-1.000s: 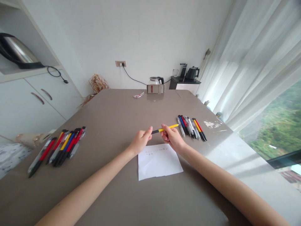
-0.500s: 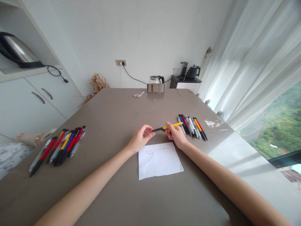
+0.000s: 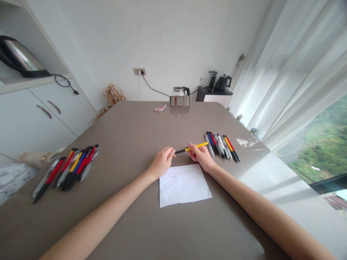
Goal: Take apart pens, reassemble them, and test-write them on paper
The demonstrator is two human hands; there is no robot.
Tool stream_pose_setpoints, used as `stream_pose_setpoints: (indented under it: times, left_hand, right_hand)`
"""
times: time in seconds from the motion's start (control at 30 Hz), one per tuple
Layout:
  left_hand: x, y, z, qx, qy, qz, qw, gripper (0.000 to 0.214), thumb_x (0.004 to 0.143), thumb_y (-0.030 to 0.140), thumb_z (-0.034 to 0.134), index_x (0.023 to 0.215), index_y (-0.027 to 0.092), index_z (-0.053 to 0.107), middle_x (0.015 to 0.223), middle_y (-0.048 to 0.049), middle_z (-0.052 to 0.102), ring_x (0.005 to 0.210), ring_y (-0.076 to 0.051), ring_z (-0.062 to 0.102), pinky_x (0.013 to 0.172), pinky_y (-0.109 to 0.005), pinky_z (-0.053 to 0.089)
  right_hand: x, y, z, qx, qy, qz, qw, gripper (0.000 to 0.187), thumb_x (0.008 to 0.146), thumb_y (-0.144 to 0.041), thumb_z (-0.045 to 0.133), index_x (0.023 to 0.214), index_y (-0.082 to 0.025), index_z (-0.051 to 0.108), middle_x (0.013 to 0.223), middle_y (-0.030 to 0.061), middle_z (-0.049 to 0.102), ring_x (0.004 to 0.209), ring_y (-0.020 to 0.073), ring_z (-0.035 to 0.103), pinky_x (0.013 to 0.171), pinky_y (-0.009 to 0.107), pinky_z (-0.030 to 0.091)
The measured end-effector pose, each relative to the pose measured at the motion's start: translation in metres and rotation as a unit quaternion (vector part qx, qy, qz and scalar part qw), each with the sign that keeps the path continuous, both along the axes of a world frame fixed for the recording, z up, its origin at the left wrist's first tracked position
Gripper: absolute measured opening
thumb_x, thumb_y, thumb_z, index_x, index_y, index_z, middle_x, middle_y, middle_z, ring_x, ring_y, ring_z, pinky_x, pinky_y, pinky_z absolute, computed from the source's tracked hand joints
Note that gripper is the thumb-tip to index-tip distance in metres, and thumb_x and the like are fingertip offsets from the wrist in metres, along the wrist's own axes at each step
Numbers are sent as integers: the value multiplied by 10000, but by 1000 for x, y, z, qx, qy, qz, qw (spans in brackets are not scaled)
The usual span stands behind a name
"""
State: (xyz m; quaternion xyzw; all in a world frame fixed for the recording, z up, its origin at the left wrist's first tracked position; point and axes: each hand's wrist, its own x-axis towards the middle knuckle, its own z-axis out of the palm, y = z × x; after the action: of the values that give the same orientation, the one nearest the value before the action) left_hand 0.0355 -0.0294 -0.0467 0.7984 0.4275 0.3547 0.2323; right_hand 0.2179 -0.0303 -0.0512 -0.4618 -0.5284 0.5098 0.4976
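A yellow and black pen [image 3: 200, 145] is held level between my two hands, just beyond the paper. My right hand [image 3: 201, 156] pinches its yellow barrel near the middle. At the pen's black end, my left hand [image 3: 163, 161] is closed, fingertips and thumb together on the tip. Below both hands lies a white sheet of paper [image 3: 184, 189], with small faint writing along its top. To the right is a row of pens [image 3: 221, 145] in red, blue, yellow, white and clear. Another group of pens [image 3: 77, 166] lies on the left.
The brown table [image 3: 130, 224] carries a phone [image 3: 180, 101] propped against a glass kettle [image 3: 179, 91] at the far edge. A small red and white wrapper [image 3: 160, 108] lies beside them. White curtains [image 3: 282, 72] and a window border the right side.
My left hand has closed its fingers on the pen's black end, where they were loosely curled before. The pen and my right hand have shifted slightly left.
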Motion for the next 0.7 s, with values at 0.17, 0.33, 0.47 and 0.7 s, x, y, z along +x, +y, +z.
stream_pose_setpoints:
  times: [0.17, 0.33, 0.47, 0.7]
  left_hand:
    - [-1, 1, -2, -53, 3, 7, 999, 395, 863, 396, 251, 685, 171, 522, 630, -12, 542, 600, -128, 497, 610, -267, 392]
    - [1, 1, -2, -55, -55, -7, 997, 270, 769, 407, 474, 925, 190, 516, 904, -34, 585, 740, -133, 535, 619, -251, 420]
    - [1, 1, 0, -62, -41, -9, 997, 253, 804, 405, 410, 803, 181, 527, 743, -6, 580, 630, -116, 510, 579, -241, 399]
    - [-1, 2, -2, -101, -24, 3, 995, 484, 834, 483, 266, 591, 162, 534, 504, 15, 468, 478, -100, 437, 511, -235, 352]
  right_hand:
    - [-1, 0, 0, 3, 16, -8, 1000, 433, 728, -515, 488, 509, -142, 504, 388, -35, 373, 363, 52, 303, 378, 209, 203]
    - [-1, 2, -2, -4, 17, -18, 1000, 439, 711, -544, 488, 526, -146, 512, 378, -33, 380, 355, 56, 294, 368, 211, 198]
    - [-1, 0, -1, 9, 2, -3, 1000, 449, 718, -542, 478, 520, -141, 521, 386, -31, 397, 365, 57, 316, 386, 212, 225]
    - [-1, 0, -1, 4, -12, -4, 1000, 444, 716, -537, 482, 525, -140, 535, 385, -22, 424, 368, 62, 328, 385, 213, 234]
